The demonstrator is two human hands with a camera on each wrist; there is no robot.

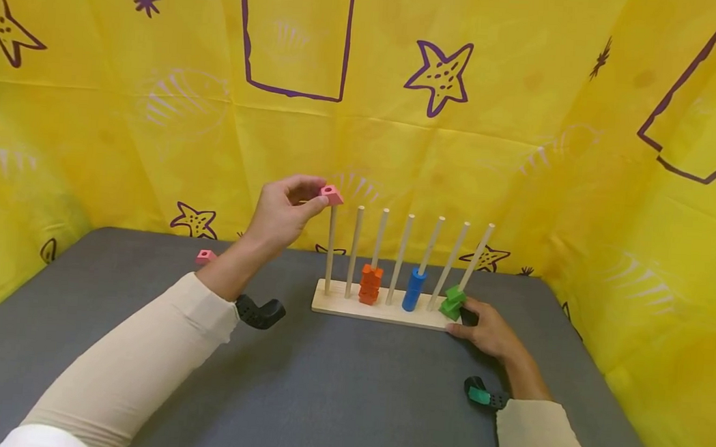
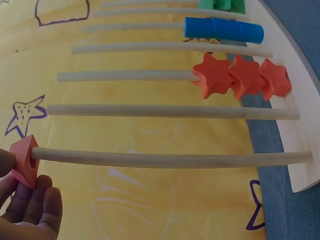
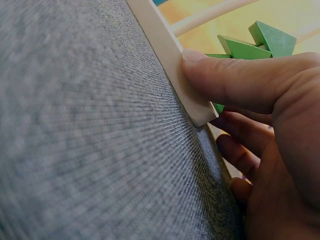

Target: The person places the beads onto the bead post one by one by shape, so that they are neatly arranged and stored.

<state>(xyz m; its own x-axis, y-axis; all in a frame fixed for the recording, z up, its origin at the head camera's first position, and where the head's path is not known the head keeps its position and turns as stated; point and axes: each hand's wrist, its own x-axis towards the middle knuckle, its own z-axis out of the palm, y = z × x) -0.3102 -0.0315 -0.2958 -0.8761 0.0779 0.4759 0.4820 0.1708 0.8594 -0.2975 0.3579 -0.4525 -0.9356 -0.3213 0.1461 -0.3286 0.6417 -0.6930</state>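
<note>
My left hand [image 1: 277, 213] pinches a pink triangular block [image 1: 332, 194] between thumb and fingers at the top of the leftmost peg [image 1: 330, 249]. In the left wrist view the peg's tip meets the hole in the block [image 2: 24, 161]; how far it enters I cannot tell. My right hand [image 1: 491, 333] grips the right end of the wooden base [image 1: 343, 307], its thumb [image 3: 225, 80] on the front edge and fingers behind. Beside those fingers, green triangular blocks [image 1: 452, 302] sit stacked on the rightmost peg. Orange star blocks [image 1: 371, 284] and blue round blocks [image 1: 414, 290] stand on other pegs.
Another pink block [image 1: 205, 256] lies on the grey table [image 1: 347, 394], partly behind my left forearm. Several bare pegs [image 1: 400, 260] rise between the stacks. A yellow patterned cloth [image 1: 375, 142] hangs behind and at both sides.
</note>
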